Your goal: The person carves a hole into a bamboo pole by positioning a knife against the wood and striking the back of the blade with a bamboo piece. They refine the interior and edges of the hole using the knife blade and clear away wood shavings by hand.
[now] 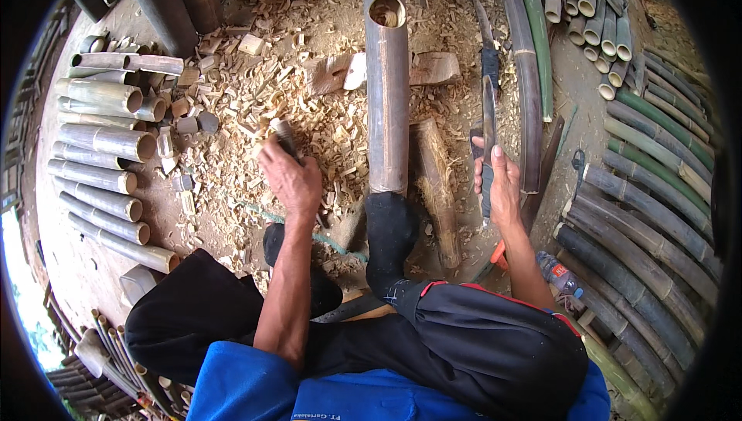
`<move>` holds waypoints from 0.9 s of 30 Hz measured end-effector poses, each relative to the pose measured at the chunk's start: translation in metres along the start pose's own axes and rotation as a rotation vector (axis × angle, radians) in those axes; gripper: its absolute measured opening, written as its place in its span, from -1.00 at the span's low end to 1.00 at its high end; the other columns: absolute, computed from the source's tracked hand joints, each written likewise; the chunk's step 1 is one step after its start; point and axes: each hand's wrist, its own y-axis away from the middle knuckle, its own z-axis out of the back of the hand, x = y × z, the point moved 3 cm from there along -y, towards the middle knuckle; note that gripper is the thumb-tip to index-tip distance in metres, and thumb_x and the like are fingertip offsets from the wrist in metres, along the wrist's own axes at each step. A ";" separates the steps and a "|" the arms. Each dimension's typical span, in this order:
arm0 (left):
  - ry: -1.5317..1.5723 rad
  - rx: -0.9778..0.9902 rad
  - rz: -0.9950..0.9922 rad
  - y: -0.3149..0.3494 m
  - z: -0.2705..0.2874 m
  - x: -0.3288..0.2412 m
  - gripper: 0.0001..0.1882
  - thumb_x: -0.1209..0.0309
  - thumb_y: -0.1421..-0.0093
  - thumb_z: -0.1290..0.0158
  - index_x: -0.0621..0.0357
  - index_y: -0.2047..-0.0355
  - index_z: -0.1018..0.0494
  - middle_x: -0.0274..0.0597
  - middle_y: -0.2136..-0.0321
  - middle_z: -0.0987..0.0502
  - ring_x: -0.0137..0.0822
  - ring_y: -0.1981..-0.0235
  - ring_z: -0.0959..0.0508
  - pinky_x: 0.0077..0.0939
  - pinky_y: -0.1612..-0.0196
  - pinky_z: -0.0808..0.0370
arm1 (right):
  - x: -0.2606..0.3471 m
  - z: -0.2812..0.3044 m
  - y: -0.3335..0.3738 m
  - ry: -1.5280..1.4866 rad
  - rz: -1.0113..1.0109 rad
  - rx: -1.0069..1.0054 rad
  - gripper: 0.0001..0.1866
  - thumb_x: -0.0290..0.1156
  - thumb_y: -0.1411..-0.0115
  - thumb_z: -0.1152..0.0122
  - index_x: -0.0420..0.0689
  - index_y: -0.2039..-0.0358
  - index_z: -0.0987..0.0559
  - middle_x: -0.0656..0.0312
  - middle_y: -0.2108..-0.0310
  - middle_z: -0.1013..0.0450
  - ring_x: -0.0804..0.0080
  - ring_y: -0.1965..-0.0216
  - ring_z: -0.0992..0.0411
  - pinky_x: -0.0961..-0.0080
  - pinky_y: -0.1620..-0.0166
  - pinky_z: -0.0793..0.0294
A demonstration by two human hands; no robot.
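Observation:
My left hand (pixel 292 178) is closed around a short piece of bamboo (pixel 284 137), held over the wood chips left of the middle. My right hand (pixel 502 189) grips a knife (pixel 488 112) by its dark handle, with the blade pointing away from me. Between my hands runs a long bamboo pole (pixel 386 112) with a round hole cut in its upper side. My foot in a black sock (pixel 390 228) is against the pole's near end. A wooden block (pixel 433 69) shows beneath the pole.
Cut bamboo tubes (pixel 104 141) lie in a row at the left. More bamboo lengths (pixel 641 251) are stacked at the right. Another blade with a black-wrapped handle (pixel 489 66) lies past my knife. A plastic bottle (pixel 560 274) is beside my right forearm. Chips (pixel 232 104) cover the ground.

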 end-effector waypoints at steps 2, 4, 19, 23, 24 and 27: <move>-0.013 -0.143 -0.057 -0.002 0.009 0.005 -0.32 0.61 0.00 -0.15 0.32 -0.16 -0.19 0.05 0.09 -0.37 -0.13 0.11 -0.46 -0.18 0.08 -0.54 | 0.001 -0.003 -0.006 -0.016 -0.012 0.034 -0.43 0.04 -0.45 0.07 -0.19 -0.18 -0.48 0.41 0.50 -0.37 0.69 0.56 -0.31 0.70 0.50 -0.36; -0.122 -0.221 -0.265 0.003 0.032 -0.023 -0.40 0.54 -0.06 -0.16 0.37 -0.12 -0.25 0.06 0.11 -0.42 -0.08 0.11 -0.50 -0.14 0.05 -0.57 | -0.003 -0.002 -0.011 -0.014 -0.013 0.036 -0.47 -0.02 -0.46 0.04 -0.21 -0.15 -0.50 0.40 0.50 -0.36 0.68 0.53 -0.30 0.70 0.46 -0.38; 0.584 0.711 0.045 0.058 -0.023 -0.068 -0.35 0.23 0.10 -0.40 0.47 0.10 -0.50 0.16 0.33 -0.65 -0.12 0.29 -0.67 -0.25 0.10 -0.55 | 0.036 -0.033 -0.019 0.866 0.547 0.233 -0.50 -0.12 -0.29 -0.23 -0.05 -0.18 -0.53 0.21 0.39 -0.40 0.37 0.44 -0.40 0.38 0.34 -0.45; 0.656 0.727 0.045 0.058 -0.024 -0.068 -0.38 0.27 0.11 -0.40 0.46 0.10 -0.51 0.19 0.33 -0.65 -0.09 0.28 -0.67 -0.24 0.09 -0.56 | 0.049 -0.058 -0.046 1.093 0.922 0.406 -0.45 -0.21 -0.13 -0.36 0.01 -0.16 -0.54 0.19 0.38 -0.34 0.20 0.32 -0.41 0.27 0.19 -0.46; 0.656 0.723 0.046 0.058 -0.025 -0.067 -0.38 0.27 0.11 -0.40 0.46 0.10 -0.51 0.19 0.33 -0.65 -0.09 0.28 -0.67 -0.24 0.09 -0.56 | 0.050 -0.063 -0.053 1.097 0.976 0.437 -0.44 -0.22 -0.12 -0.37 0.01 -0.17 -0.54 0.19 0.39 -0.34 0.21 0.32 -0.41 0.26 0.19 -0.45; 0.680 0.726 0.038 0.058 -0.025 -0.067 -0.37 0.29 0.11 -0.40 0.46 0.08 -0.50 0.16 0.32 -0.65 -0.11 0.28 -0.67 -0.25 0.09 -0.56 | 0.048 -0.067 -0.066 1.054 1.029 0.480 -0.43 -0.24 -0.10 -0.39 0.01 -0.16 -0.54 0.18 0.39 -0.35 0.20 0.32 -0.42 0.24 0.20 -0.44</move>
